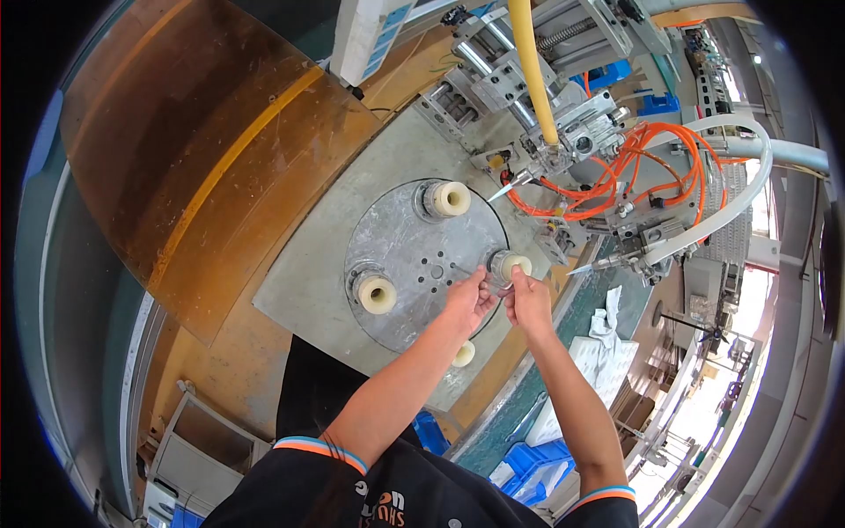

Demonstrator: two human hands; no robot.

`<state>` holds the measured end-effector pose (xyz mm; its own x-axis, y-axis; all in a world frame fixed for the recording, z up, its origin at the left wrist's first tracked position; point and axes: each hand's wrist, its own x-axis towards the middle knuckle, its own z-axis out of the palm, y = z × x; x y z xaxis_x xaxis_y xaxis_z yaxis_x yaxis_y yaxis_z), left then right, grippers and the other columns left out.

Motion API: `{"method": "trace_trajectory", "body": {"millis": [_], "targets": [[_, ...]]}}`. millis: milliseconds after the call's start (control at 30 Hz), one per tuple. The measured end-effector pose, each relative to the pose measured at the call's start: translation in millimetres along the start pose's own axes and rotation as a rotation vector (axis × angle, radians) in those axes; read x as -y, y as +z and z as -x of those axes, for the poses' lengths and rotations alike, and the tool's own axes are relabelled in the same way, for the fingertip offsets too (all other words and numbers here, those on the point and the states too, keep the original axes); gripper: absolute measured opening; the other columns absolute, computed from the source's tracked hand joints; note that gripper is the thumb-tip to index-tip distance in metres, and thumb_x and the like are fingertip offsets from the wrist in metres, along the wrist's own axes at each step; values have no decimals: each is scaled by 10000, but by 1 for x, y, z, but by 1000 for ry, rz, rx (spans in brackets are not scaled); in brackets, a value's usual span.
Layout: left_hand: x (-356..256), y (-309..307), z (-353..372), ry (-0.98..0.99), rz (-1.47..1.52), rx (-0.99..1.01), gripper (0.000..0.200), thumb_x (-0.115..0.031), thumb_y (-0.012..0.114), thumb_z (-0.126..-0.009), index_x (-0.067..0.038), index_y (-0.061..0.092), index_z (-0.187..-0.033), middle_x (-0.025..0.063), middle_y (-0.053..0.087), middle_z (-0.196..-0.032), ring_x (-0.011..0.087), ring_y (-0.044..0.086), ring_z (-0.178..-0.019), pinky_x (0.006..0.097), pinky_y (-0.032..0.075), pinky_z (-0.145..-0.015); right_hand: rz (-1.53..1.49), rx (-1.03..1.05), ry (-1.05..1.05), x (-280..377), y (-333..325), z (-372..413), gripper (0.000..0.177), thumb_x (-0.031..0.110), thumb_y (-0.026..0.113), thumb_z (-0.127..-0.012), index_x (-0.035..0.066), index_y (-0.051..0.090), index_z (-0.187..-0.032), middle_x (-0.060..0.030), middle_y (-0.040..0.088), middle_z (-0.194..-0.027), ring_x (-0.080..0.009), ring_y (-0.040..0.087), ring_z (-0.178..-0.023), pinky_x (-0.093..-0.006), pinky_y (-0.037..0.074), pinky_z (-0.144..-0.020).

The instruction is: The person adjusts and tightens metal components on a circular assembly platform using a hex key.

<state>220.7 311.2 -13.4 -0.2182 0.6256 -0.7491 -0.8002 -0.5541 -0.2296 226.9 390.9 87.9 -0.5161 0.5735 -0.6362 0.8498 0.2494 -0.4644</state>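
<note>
One cream cylindrical fixture [521,261] stands at the right edge of a round metal plate [409,233], with both of the person's hands meeting at its near side. The right hand [530,304] has its fingers curled and its thumb against the fixture. The left hand [471,297] is beside it, fingers bent and fingertips drawn together; from where I stand, I cannot tell what it grips. Three similar fixtures occupy the plate's far side [452,199], left side [378,296] and near side [464,354]. A grey tabletop [304,277] surrounds the plate. Farther out, an amber panel [220,132] is at left, a yellow hose [532,70] at far right, and a white cloth [605,326] at right.
</note>
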Motion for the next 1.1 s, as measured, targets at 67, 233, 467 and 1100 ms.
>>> {"method": "trace_trajectory", "body": {"millis": [67, 233, 467, 1100], "targets": [[-1, 2, 2, -9, -8, 37, 208, -263, 530, -927, -71, 545, -847, -42, 452, -591, 58, 448, -509, 234, 445, -514, 104, -20, -94, 1, -2, 1, 461, 373, 470, -928, -26, 565, -718, -53, 538, -546, -109, 519, -436, -266, 401, -408], [18, 7, 27, -32, 11, 209, 239, -290, 512, -935, -65, 539, -859, -33, 474, -615, 80, 479, -541, 263, 456, -533, 314, 33, -504, 23, -17, 42, 237, 244, 549, -901, 15, 589, -859, -106, 571, -617, -181, 556, -483, -295, 454, -477], [11, -29, 49, 83, 55, 69, 233, -287, 510, -935, -68, 541, -864, -28, 488, -634, 82, 478, -557, 252, 463, -568, 672, 145, -963, -3, -7, 48, 171, 135, 600, -840, 40, 595, -982, -100, 609, -853, -264, 614, -700, -355, 490, -586], [-7, -44, 51, 74, 173, 48, 238, -273, 511, -936, -59, 531, -833, -16, 493, -602, 89, 477, -506, 247, 455, -507, 736, 206, -991, -2, 19, 38, 119, 130, 611, -831, 43, 593, -911, -101, 611, -775, -292, 610, -679, -369, 489, -575]]}}
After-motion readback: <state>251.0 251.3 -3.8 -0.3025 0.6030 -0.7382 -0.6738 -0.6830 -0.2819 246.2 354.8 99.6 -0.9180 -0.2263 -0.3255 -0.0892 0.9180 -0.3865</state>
